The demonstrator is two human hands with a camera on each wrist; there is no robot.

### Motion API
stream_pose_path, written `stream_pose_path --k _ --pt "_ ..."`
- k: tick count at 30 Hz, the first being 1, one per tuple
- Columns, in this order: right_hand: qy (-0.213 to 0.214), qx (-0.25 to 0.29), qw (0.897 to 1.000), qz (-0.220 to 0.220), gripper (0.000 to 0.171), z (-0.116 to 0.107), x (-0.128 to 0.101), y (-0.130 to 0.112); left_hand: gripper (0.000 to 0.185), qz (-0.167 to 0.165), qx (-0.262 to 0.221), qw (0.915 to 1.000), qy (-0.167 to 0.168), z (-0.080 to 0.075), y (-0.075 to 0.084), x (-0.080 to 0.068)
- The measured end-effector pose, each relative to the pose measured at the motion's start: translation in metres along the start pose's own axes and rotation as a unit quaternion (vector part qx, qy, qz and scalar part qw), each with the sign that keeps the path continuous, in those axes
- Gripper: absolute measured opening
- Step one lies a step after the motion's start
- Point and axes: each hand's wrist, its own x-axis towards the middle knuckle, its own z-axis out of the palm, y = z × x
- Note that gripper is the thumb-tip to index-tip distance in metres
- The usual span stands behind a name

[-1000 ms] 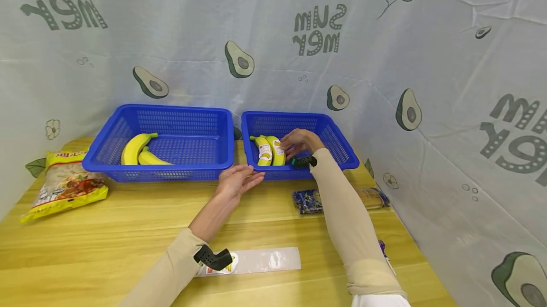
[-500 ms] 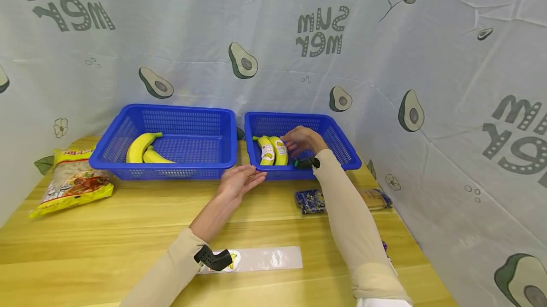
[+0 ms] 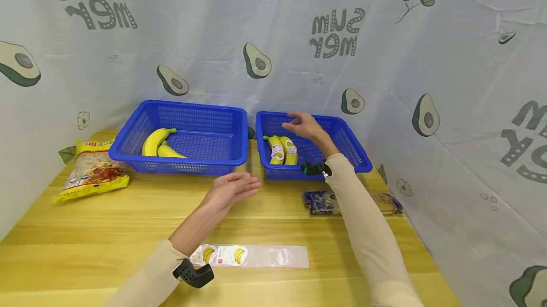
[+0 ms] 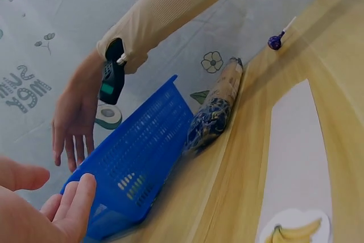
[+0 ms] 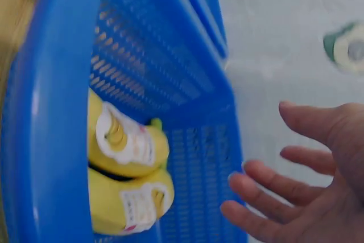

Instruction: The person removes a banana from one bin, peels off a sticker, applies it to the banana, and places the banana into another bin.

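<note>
Above the right blue basket (image 3: 367,164) hangs my right hand (image 3: 304,125), its fingers apart and holding nothing. Two bananas with stickers, one of them the labelled banana (image 5: 128,140), lie side by side at that basket's left end. My left hand (image 3: 231,190) is over the table just in front of the gap between the baskets, fingers fairly straight and touching nothing. Inside the left blue basket (image 3: 183,167) are two bananas (image 3: 157,141) on which I see no stickers. A sticker strip (image 3: 273,255) with banana labels at its left end lies near the front.
A yellow bag of food (image 3: 96,169) lies left of the baskets. A blue-and-tan packet (image 3: 322,202) lies in front of the right basket, partly behind my right forearm. In the left wrist view a purple lollipop (image 4: 275,42) sits near the table's edge.
My right hand has lifted up and away from the stickered bananas. My left hand has come off the right basket's front corner, moving back toward me. The head view has shifted left.
</note>
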Motion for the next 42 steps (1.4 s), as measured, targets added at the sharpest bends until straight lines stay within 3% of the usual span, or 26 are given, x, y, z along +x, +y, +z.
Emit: stream_pose_path --k 3,7,12,20,27,31,33,37,42 --pt "-0.018 -0.027 0.997 -0.068 0.061 0.002 0.0 -0.01 0.033 0.007 0.004 1.0 0.005 -0.013 0.004 -0.009" --pt "-0.071 -0.047 0.986 -0.144 0.055 0.006 -0.002 -0.025 0.038 0.008 0.013 0.9998 0.016 -0.03 0.012 -0.02" --pt "-0.126 -0.052 0.972 -0.193 0.04 0.015 -0.007 -0.048 0.047 0.015 0.011 0.9995 0.026 -0.051 0.025 -0.034" --pt "-0.211 -0.041 0.948 -0.236 0.031 0.033 -0.008 -0.085 0.049 0.033 -0.011 0.9979 0.055 -0.082 0.04 -0.048" --pt "-0.303 0.017 0.919 -0.252 0.034 0.055 -0.002 -0.118 0.05 0.041 -0.018 0.994 0.1 -0.11 0.053 -0.059" --pt "-0.336 -0.002 0.903 -0.267 0.037 0.069 0.001 -0.136 0.038 0.047 -0.022 0.9915 0.119 -0.12 0.06 -0.063" --pt "-0.34 -0.022 0.897 -0.28 0.038 0.078 0.002 -0.145 0.04 0.047 -0.034 0.9902 0.127 -0.126 0.064 -0.065" --pt "-0.345 -0.041 0.89 -0.297 0.039 0.097 0.006 -0.165 0.064 0.044 -0.066 0.9871 0.139 -0.14 0.073 -0.068" --pt "-0.358 -0.031 0.892 -0.275 0.045 0.125 0.012 -0.186 0.079 0.05 -0.11 0.9819 0.146 -0.16 0.084 -0.073"
